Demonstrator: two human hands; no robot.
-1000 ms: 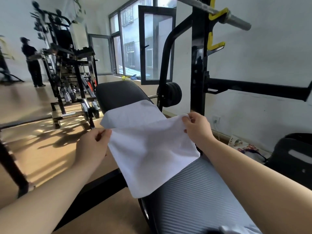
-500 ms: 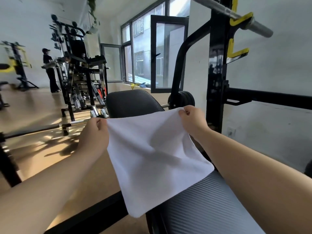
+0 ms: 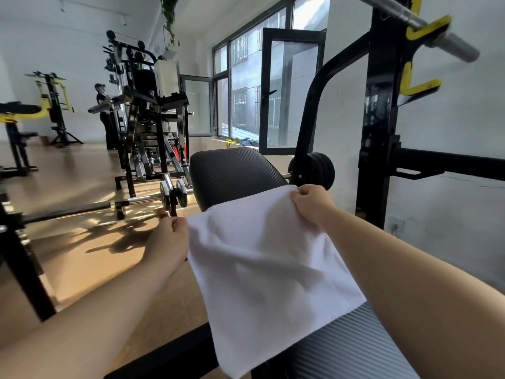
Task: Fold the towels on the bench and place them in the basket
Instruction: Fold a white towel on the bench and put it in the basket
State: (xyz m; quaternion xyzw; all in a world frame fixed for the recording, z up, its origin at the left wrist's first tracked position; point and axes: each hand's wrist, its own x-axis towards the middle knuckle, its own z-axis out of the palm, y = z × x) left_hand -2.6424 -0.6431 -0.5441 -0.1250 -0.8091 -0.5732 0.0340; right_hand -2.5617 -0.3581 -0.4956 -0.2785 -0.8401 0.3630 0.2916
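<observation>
Off to the left, across the wooden floor, a weight machine stands with a person beside it, well away from the work.

Nearer in, the left hand pinches one top corner of a white towel, fingers curled round the edge. The towel hangs as a single sheet between both hands, spread over the bench. Its top edge crosses the foot of the black back pad, and its lower part seems to trail over the grey seat, with one corner dropping past the seat's left side. The right hand grips the other top corner the same way, knuckles up, cloth bunched a little under the fingers. Beyond it the black rack upright rises against the wall.

To my eye this is the opening of the fold — the towel is stretched out and squared, no crease made yet. The next move likely calls for bringing the two held corners down to meet the far edge, keeping the cloth taut so the halves line up on the narrow pad. No basket is in view, so placing it will mean turning to find one.
</observation>
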